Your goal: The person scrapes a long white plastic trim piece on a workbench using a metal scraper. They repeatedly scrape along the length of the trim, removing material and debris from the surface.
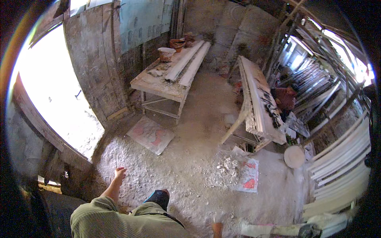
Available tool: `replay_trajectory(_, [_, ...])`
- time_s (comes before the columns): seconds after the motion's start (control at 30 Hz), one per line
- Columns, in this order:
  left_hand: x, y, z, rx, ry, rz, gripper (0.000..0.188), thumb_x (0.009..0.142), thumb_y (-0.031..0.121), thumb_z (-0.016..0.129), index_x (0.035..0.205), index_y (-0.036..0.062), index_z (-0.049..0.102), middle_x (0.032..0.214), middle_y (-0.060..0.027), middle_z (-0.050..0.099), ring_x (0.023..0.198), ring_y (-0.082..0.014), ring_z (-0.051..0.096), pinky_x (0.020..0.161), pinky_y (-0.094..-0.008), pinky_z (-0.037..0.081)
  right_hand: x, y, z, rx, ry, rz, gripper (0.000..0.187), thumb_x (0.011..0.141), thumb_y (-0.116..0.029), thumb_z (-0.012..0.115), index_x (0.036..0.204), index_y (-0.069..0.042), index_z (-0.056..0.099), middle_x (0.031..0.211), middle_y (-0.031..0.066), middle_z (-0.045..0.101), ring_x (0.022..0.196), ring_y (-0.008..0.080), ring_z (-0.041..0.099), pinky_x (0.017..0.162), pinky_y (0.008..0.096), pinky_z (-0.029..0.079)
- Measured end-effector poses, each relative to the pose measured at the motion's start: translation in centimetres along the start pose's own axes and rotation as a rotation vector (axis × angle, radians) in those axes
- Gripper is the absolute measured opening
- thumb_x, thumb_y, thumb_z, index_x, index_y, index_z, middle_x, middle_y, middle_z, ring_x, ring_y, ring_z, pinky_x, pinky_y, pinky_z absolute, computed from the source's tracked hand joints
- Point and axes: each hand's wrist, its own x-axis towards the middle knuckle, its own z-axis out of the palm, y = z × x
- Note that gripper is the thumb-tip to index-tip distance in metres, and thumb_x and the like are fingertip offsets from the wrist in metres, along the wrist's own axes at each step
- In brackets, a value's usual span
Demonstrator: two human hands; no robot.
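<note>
My left hand (119,172) hangs over the dusty, pale floor to the left of my knee. Its fingers look loosely bent and apart, with nothing visible in them. Close to the wrist, a small thin loop (107,180) shows against the ground. What seems to be my right hand (217,226) comes in at the lower edge, small and blurred, so its fingers cannot be made out. My dark-clad knee (159,198) is between the two hands.
Long white moldings (190,61) and buckets (166,54) rest on the left table (158,88). Another molding table (254,99) stands right, a person (285,99) beside it. Sacks (151,135) and rubble (228,170) lie on the floor. Stacked moldings (337,174) line the right; a bright doorway (51,95) opens left.
</note>
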Motion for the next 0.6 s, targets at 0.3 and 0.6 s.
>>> replay_trajectory(0.3, [4.0, 14.0, 24.9, -0.441, -0.829, 0.114, 0.060, 0.091, 0.047, 0.071, 0.137, 0.0130, 0.053, 0.118, -0.0066, 0.068, 0.107, -0.0234, 0.063, 0.097, -0.0431, 0.048, 26.5, -47.2, 1.9, -0.060, -0.193, -0.692, 0.056, 0.081, -0.049, 0.077, 0.100, 0.002, 0.070, 0.105, 0.0296, 0.069, 0.094, 0.0451, 0.068, 0.081, 0.0518, 0.055])
replay_trajectory(0.6, [26.0, 46.5, 37.3, -0.744, -0.727, 0.217, 0.043, 0.096, 0.040, 0.067, 0.127, 0.0126, 0.056, 0.114, -0.0105, 0.066, 0.101, -0.0274, 0.065, 0.089, -0.0473, 0.054, 38.1, -69.1, -3.4, 0.242, 0.034, -1.121, 0.049, 0.088, -0.028, 0.075, 0.125, -0.005, 0.053, 0.144, 0.0230, 0.045, 0.133, 0.0429, 0.046, 0.110, 0.0485, 0.041])
